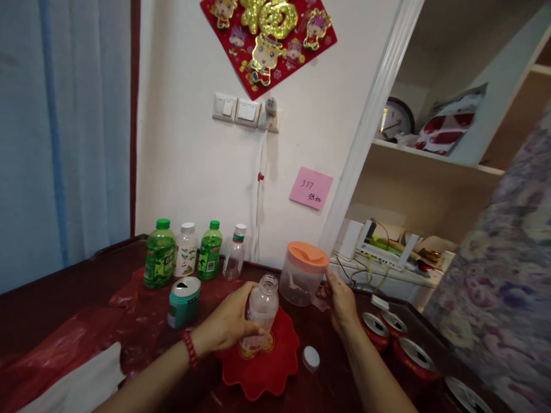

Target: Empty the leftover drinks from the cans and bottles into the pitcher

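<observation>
My left hand (235, 321), with a red bead bracelet at the wrist, is wrapped round a clear uncapped bottle (263, 304). The bottle stands slightly tilted over a red scalloped plate (258, 381); whether its base touches the plate I cannot tell. To the right, my right hand (340, 298) grips the handle side of a translucent plastic jug (299, 281) with an orange lid (307, 253). The jug is upright, just behind and right of the bottle. A white bottle cap (311, 358) lies on the table right of the plate.
Several bottles, including a green one (160, 255), line the wall side. A teal can (184, 302) stands in front of them. Red cans (415, 358) are at the right. Red plastic film (103, 321) and white cloth or paper (81, 381) lie left. A router (383, 252) sits beyond.
</observation>
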{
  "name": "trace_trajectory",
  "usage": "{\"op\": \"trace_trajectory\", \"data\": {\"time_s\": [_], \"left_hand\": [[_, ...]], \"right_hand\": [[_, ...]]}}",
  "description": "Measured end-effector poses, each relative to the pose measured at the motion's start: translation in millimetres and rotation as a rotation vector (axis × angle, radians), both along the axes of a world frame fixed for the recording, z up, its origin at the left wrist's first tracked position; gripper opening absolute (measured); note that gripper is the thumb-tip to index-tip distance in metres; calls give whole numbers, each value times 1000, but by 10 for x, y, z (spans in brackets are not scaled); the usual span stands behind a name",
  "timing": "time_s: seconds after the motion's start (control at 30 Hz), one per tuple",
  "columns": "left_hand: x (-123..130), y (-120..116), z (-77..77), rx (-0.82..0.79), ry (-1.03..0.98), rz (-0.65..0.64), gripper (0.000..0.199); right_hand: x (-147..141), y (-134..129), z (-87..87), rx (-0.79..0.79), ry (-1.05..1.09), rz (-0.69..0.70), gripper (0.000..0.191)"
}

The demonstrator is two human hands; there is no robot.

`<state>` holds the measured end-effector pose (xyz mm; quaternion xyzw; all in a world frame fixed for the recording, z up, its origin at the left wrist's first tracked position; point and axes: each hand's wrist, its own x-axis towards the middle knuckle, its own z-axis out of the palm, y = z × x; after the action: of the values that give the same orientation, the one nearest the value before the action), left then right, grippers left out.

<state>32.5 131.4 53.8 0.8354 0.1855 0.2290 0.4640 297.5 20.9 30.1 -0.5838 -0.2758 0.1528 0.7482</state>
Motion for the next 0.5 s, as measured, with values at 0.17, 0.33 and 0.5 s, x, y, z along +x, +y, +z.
{"op": "trace_trajectory", "data": {"time_s": [0.17, 0.33, 0.5], "left_hand": [[-7, -16, -16, -37, -5, 7, 62], [16, 14, -97, -19, -16, 32, 63], [25, 18, -125, 30, 16, 76, 63]], "right_hand": [[-132, 102, 8, 145, 135, -127, 35], [-123, 63, 138, 201, 148, -173, 40], [-23, -114, 447, 236, 28, -164, 60]]}}
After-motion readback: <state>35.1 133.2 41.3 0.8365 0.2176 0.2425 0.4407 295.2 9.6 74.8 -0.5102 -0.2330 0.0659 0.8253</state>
